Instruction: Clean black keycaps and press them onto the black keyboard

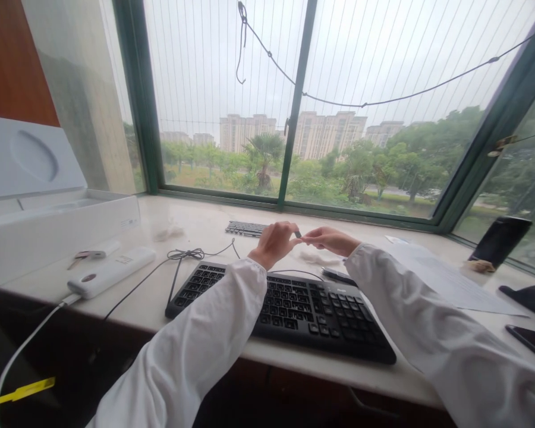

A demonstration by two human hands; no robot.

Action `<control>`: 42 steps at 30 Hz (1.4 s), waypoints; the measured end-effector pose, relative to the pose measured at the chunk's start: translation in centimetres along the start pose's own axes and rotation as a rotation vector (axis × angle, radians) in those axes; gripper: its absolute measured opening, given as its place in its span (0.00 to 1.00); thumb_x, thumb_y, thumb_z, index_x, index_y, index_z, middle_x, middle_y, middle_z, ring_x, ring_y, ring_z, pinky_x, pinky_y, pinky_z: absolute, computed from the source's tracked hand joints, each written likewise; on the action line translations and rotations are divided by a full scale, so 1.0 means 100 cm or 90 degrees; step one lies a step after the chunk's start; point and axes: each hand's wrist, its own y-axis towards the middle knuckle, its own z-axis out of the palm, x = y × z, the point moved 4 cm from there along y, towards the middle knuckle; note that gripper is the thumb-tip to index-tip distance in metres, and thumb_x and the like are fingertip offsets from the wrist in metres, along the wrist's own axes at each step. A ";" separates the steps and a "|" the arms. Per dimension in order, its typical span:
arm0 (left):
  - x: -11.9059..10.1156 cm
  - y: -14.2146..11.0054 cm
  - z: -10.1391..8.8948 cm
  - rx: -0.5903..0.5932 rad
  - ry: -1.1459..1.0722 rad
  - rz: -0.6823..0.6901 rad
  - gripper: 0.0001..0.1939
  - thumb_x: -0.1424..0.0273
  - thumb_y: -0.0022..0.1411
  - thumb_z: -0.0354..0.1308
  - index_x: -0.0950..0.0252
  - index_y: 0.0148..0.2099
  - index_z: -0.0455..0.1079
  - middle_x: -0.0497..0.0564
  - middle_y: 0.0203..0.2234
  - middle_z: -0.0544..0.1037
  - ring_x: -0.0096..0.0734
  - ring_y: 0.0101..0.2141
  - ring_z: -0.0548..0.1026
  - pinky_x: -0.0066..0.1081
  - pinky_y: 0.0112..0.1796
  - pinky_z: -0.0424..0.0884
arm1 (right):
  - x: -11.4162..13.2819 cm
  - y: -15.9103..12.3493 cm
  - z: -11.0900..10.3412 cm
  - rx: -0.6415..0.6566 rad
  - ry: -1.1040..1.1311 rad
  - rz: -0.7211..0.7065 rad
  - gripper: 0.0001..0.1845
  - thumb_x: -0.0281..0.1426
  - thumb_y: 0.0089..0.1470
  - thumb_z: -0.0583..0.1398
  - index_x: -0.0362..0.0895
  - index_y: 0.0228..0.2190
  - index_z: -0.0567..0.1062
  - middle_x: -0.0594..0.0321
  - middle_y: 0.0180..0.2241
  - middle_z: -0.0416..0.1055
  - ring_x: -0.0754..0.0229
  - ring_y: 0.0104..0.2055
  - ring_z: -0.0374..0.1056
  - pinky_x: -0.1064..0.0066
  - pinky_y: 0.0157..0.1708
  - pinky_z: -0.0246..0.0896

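A small dark keycap [298, 234] is pinched in the fingers of my left hand [271, 242], raised above the far side of the keyboard. My right hand [330, 239] comes in from the other side with its fingertips pressed together against the keycap; whether they hold anything else is hidden. Below my hands lies a black keyboard [348, 321], partly covered by my left sleeve. Many of its left and middle key positions look bare, while the number pad has its keys. Behind my left hand, rows of loose dark keycaps [245, 228] lie near the window.
White crumpled wads [321, 258] and a dark pen-like tool [339, 276] lie behind the keyboard. A cable [185, 254] is bundled at left, near a white power bank [111, 272] and an open white box [57, 232]. Papers [446, 276] and a propped phone [502, 238] are at right.
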 end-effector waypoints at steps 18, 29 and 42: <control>-0.004 -0.003 0.002 0.021 -0.003 0.080 0.16 0.66 0.53 0.65 0.66 0.44 0.75 0.53 0.37 0.79 0.34 0.34 0.76 0.31 0.34 0.71 | -0.028 -0.015 -0.014 -0.197 -0.238 0.045 0.24 0.49 0.52 0.59 0.42 0.34 0.81 0.62 0.25 0.72 0.64 0.27 0.62 0.71 0.30 0.55; -0.012 -0.003 -0.004 -0.016 -0.052 0.087 0.14 0.66 0.54 0.63 0.64 0.44 0.74 0.51 0.39 0.78 0.31 0.32 0.75 0.30 0.35 0.71 | -0.055 -0.025 -0.032 -0.276 -0.232 0.093 0.16 0.44 0.49 0.65 0.44 0.33 0.78 0.57 0.37 0.77 0.56 0.39 0.72 0.70 0.39 0.65; -0.030 -0.005 0.001 -0.014 -0.083 0.096 0.25 0.65 0.51 0.65 0.64 0.52 0.68 0.50 0.34 0.80 0.34 0.32 0.77 0.27 0.33 0.69 | -0.017 -0.051 0.015 -0.179 0.207 -0.114 0.26 0.46 0.37 0.71 0.42 0.31 0.70 0.60 0.30 0.77 0.58 0.33 0.72 0.64 0.37 0.64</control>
